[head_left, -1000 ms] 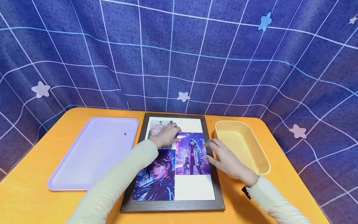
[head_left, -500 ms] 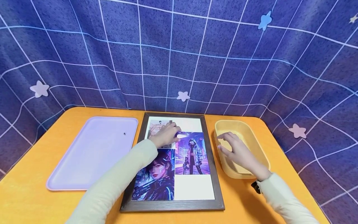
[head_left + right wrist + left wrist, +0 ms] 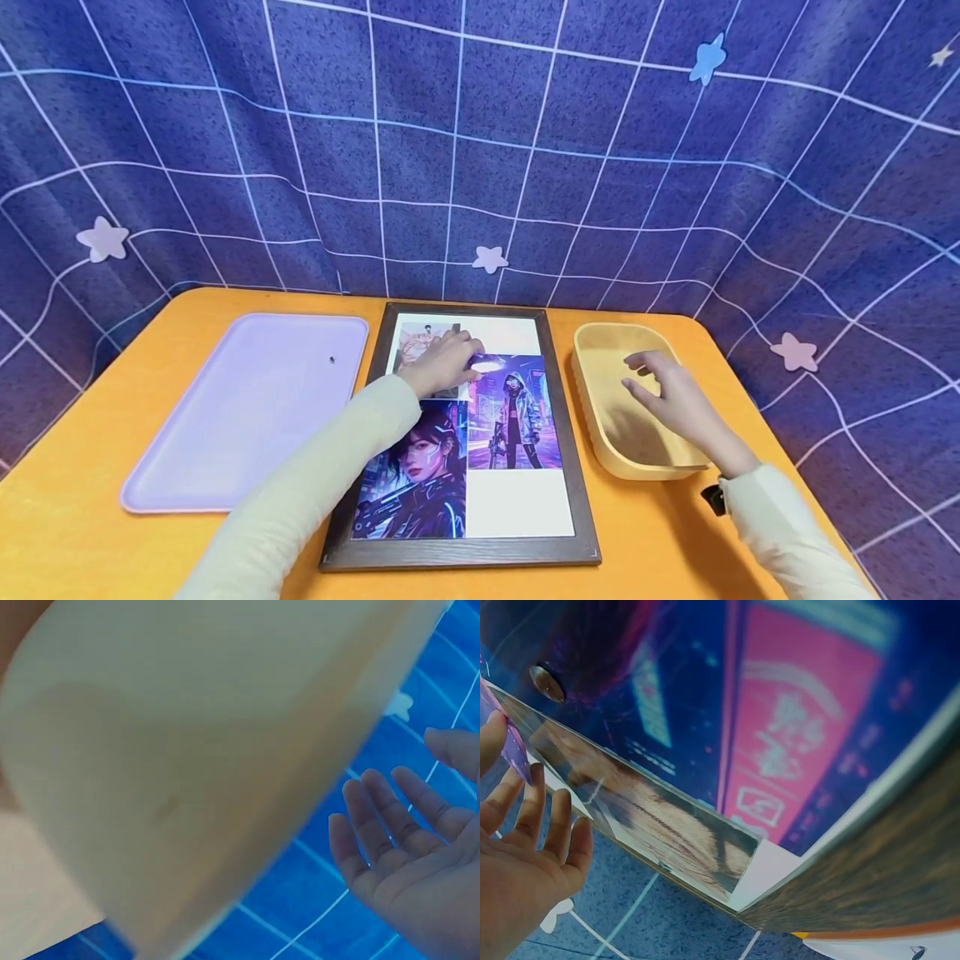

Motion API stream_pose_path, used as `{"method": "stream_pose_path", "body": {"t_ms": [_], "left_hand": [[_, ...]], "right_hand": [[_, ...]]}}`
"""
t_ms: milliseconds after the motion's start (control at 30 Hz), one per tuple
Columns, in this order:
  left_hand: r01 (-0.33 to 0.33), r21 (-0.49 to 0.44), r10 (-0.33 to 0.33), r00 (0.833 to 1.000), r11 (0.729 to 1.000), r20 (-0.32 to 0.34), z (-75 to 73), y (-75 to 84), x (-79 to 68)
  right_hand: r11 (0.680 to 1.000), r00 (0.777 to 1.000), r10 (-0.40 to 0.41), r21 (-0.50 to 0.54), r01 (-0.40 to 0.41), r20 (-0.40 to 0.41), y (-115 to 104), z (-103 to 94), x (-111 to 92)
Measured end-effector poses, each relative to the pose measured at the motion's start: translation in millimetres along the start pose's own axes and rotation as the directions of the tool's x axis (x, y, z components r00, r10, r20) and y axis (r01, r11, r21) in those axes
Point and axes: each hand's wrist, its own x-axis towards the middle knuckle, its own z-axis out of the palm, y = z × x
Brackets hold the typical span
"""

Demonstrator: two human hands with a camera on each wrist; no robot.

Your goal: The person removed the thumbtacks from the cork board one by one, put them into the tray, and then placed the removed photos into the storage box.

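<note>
In the head view, my left hand (image 3: 447,365) is over the upper middle of a dark wooden picture frame (image 3: 459,553). Its thumb and a finger pinch the top left corner of a purple picture print (image 3: 517,417) of a hooded figure; the left wrist view shows the corner of this purple print (image 3: 514,750) between them. A second print (image 3: 416,483), a dark-haired figure with a gun, lies at the frame's lower left. Partly hidden by my left hand is a pale print (image 3: 416,340). My right hand (image 3: 678,408) hovers with relaxed fingers over a yellow bin (image 3: 603,425), holding nothing.
A lilac tray (image 3: 247,408) lies left of the frame, with a small dark speck (image 3: 332,360) on it. The orange table (image 3: 82,467) ends at a blue gridded curtain (image 3: 420,150) with stars, behind and at both sides.
My right hand has moved right, from the right edge of the purple print to over the yellow bin. The left hand has stayed at the print's corner.
</note>
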Motion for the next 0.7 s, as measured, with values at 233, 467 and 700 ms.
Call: {"method": "stream_pose_path", "body": {"t_ms": [233, 467, 700], "left_hand": [[-0.011, 0.003, 0.011, 1.0, 1.0, -0.011, -0.1, -0.2, -0.7], [-0.002, 0.001, 0.002, 1.0, 1.0, -0.002, 0.2, 0.3, 0.0], [0.007, 0.009, -0.007, 1.0, 1.0, 0.007, 1.5, -1.2, 1.7]], "right_hand": [[0.998, 0.998, 0.062, 0.005, -0.062, 0.003, 16, -11.5, -6], [0.995, 0.995, 0.096, -0.01, -0.097, -0.04, 34, -21.9, -12], [0.982, 0.982, 0.184, -0.022, -0.185, -0.042, 49, -32.7, -20]]}}
